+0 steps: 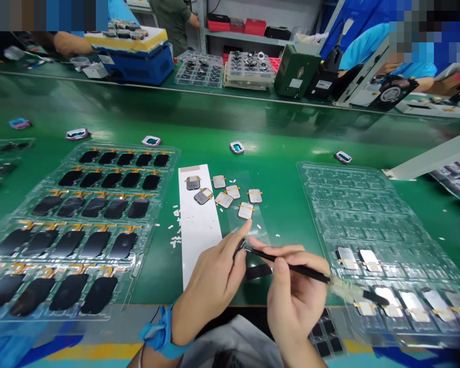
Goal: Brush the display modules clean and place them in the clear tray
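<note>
My left hand (pixel 216 268), with a blue band at the wrist, pinches a small display module (pixel 237 249) tilted nearly edge-on; mostly its dark rim shows. Held like a pen in my right hand (pixel 299 294) is a slim black stick-like tool (pixel 310 273) with a pale greenish wrapped section. The tool's tip meets the module's edge. Just beyond my fingers lie several silver-backed modules (pixel 246 210) with orange flex tabs. Two darker-rimmed modules (pixel 203 196) rest on a white paper strip (pixel 199 240). A black strip (pixel 258 271) lies between my hands.
At left, a clear tray (pixel 138 255) carries rows of black screens. Another clear tray (pixel 329 214) at right holds several silver modules in its near rows. Small white scraps (pixel 175 240) litter the green mat. Pink-rimmed parts (pixel 236 147) lie farther back. People work beyond the raised shelf.
</note>
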`<action>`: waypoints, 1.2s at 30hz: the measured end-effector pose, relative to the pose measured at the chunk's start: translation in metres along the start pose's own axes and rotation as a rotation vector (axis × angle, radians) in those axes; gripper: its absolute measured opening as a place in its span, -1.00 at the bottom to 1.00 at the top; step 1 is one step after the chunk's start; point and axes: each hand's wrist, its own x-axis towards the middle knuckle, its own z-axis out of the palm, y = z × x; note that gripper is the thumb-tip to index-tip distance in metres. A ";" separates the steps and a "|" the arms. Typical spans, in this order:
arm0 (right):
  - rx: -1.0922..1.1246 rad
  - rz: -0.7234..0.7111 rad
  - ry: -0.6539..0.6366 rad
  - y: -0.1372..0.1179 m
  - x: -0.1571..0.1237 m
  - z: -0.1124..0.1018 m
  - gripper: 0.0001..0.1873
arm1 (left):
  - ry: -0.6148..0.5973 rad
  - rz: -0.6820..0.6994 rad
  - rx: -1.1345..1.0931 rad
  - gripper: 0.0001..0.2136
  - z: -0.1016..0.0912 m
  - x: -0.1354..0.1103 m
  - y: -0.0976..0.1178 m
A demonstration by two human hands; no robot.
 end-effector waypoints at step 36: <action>-1.332 0.454 -0.133 -0.048 0.089 -0.258 -0.73 | 0.147 -0.463 0.585 -0.63 -0.070 0.079 -0.043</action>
